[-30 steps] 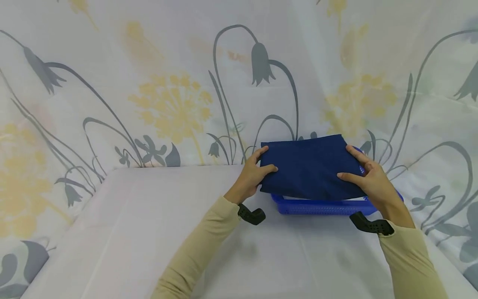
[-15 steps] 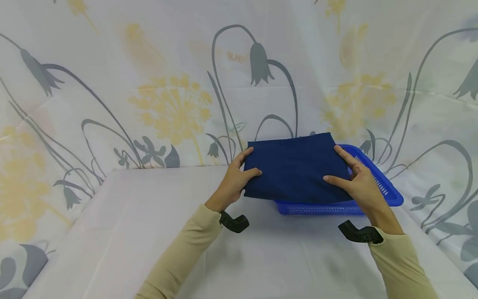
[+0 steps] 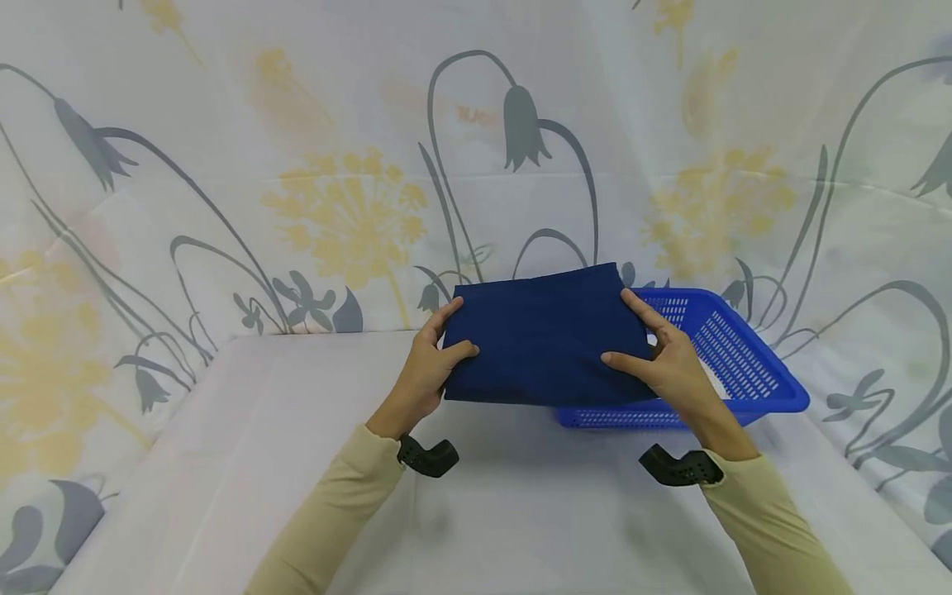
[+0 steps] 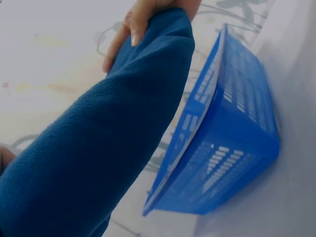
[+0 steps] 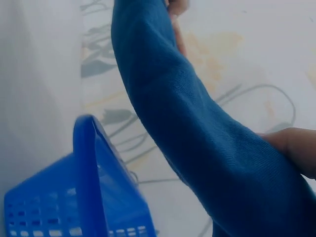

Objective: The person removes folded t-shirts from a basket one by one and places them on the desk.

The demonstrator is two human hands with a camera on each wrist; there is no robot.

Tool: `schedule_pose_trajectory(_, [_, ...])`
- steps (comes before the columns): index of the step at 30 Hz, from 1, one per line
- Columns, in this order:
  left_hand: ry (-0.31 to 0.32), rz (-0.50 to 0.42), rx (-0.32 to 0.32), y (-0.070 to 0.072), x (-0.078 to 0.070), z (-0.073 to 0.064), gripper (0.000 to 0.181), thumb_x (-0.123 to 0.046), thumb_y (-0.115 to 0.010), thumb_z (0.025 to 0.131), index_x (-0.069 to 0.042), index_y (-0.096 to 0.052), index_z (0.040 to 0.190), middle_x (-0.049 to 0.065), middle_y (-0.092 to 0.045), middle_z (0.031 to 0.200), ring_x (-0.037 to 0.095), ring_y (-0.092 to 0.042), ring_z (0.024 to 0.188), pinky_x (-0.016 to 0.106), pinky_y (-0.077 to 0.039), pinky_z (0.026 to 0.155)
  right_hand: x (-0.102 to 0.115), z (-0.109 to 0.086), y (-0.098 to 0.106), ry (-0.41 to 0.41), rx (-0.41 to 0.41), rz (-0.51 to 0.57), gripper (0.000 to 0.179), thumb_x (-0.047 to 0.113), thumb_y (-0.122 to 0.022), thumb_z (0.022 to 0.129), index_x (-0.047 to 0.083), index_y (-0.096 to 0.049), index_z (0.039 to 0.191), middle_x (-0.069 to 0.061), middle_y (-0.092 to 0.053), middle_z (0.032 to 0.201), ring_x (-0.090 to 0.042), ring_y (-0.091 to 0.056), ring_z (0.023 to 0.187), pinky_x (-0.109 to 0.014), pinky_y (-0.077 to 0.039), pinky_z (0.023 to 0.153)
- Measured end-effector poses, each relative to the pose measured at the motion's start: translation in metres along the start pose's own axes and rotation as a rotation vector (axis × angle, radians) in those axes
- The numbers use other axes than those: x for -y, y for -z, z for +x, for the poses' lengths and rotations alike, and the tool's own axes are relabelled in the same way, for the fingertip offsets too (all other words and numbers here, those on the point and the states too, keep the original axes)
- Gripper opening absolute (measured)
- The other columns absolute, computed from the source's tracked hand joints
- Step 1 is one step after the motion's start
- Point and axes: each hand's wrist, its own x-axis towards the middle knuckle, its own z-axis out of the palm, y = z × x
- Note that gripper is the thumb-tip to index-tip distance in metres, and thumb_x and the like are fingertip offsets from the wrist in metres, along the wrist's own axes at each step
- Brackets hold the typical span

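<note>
A white-covered table (image 3: 245, 430) is backed by a flower-printed sheet (image 3: 357, 99). At the centre of the head view, a navy cloth (image 3: 543, 343) is held above the table, its left edge gripped by the left hand (image 3: 419, 372), its right edge by the right hand (image 3: 677, 368). Behind it, right of centre, a blue basket (image 3: 744, 354) is partly hidden.

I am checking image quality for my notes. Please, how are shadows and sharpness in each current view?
Head view: fairly sharp dark blue cloth, soft faint shadows on the white table; left wrist view: dimmer, softer detail, the cloth's lower part very dark; right wrist view: also dim and soft, the cloth again darkest low in the frame.
</note>
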Motion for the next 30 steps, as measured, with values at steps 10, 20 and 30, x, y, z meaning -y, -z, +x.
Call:
schedule_pose_trajectory(10, [-0.001, 0.052, -0.079, 0.031, -0.01, -0.013, 0.078, 0.007, -0.059, 0.08, -0.02, -0.037, 0.151, 0.007, -0.032, 0.149, 0.032, -0.039, 0.129, 0.052, -0.04, 0.098, -0.004, 0.013, -0.034, 0.007, 0.041, 0.077, 0.087, 0.006, -0.071, 0.088, 0.026, -0.021, 0.156, -0.013, -0.027, 0.154, -0.035, -0.055, 0.117, -0.034, -0.053, 0.082])
schedule_pose_trajectory(20, [0.009, 0.103, -0.13, 0.066, -0.013, -0.015, 0.078, 0.007, -0.057, 0.083, -0.021, -0.035, 0.152, 0.013, -0.035, 0.141, 0.031, -0.038, 0.129, 0.05, -0.037, 0.1, -0.007, 0.038, -0.066, -0.012, 0.075, 0.096, 0.089, 0.008, -0.074, 0.085, 0.025, -0.022, 0.156, -0.011, -0.026, 0.155, -0.04, -0.05, 0.122, -0.041, -0.05, 0.089])
schedule_pose_trajectory(30, [0.04, 0.111, -0.139, 0.101, -0.009, -0.015, 0.078, 0.005, -0.056, 0.085, -0.024, -0.032, 0.153, 0.008, -0.035, 0.149, 0.027, -0.04, 0.129, 0.034, -0.043, 0.092, -0.014, 0.054, -0.098, -0.035, 0.083, 0.116, 0.092, 0.003, -0.075, 0.083, 0.023, -0.022, 0.156, -0.007, -0.021, 0.157, -0.039, -0.046, 0.127, -0.048, -0.044, 0.096])
